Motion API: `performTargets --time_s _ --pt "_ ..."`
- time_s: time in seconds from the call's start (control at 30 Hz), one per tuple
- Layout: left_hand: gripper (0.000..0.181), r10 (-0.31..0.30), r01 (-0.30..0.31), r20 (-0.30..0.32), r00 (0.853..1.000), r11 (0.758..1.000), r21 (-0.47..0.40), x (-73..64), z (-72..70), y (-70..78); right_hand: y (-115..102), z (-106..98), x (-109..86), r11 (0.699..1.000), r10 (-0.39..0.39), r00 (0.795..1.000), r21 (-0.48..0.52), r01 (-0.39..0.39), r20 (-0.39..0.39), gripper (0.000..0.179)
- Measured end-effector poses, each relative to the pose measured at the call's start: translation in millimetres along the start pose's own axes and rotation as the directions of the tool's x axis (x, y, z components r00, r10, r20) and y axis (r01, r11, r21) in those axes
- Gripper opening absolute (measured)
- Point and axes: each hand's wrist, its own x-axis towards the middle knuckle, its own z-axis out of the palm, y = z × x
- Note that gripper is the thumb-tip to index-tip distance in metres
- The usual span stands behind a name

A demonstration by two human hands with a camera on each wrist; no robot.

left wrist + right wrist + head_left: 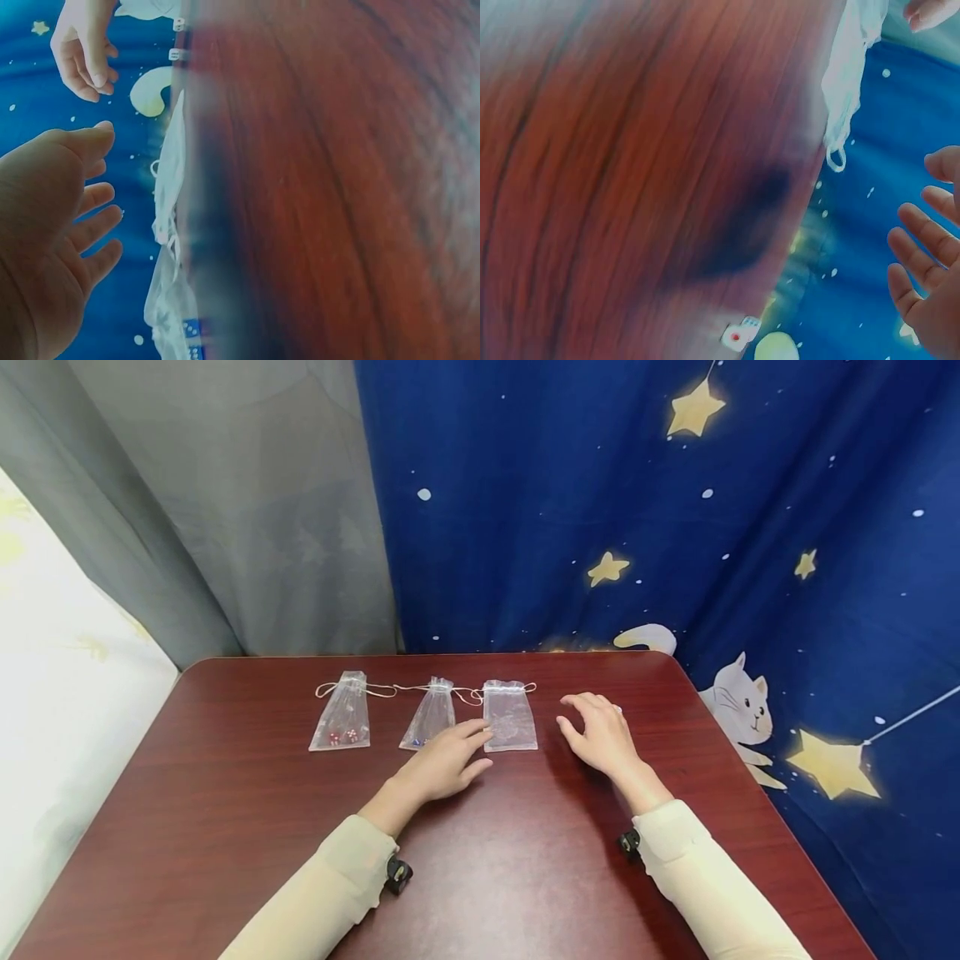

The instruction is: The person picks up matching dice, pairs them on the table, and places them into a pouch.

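Near edge: two cream fabric sleeves (330, 885) (708, 881) cover the forearms, a small black wrist device (398, 875) showing at the left cuff and another black unit (629, 843) at the right cuff. Both forearms extend over a glossy reddish-brown wood-grain table (495, 893).

Left hand (442, 764): raised above the table, fingers loosely extended and spaced, holding nothing. In the head view it overlaps the middle bag and the lower left part of the right bag; the left wrist view shows a gap between hand and bags.

Right hand (603, 735): raised right of the bags, fingers parted and slightly bent, holding nothing.

Three translucent white mesh drawstring bags lie in a row toward the far edge. The left bag (348, 703) contains red-and-white dice (334, 738). The middle bag (432, 714) contains blue dice (417, 742), partly hidden by the left hand. The right bag (512, 714) lies flat, cord loops extending from its top. Two white dice (735, 336) rest on the table beyond the right bag, near the right hand.

Background: a plain grey curtain (277, 527) at left; a dark blue curtain (510, 527) printed with yellow stars and a grey cat.
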Motion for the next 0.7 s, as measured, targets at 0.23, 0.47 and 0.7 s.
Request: performTargets --time_s 0.23,0.47,0.7 --pt "0.051 -0.032 0.032 0.084 0.996 0.999 0.005 3.6 9.0 3.0 19 -1 -1.5 0.998 0.054 0.998 -0.037 -0.054 0.017 0.033" --pt "0.059 -0.057 0.054 0.163 0.985 0.998 0.02 2.8 15.7 3.0 39 0 -3.4 0.994 0.083 0.997 -0.067 -0.083 0.002 0.03" --pt "0.065 -0.051 0.045 0.194 0.98 0.998 0.039 5.1 18.8 3.6 57 0 -5.1 0.985 0.145 0.989 -0.096 -0.144 0.011 0.031"
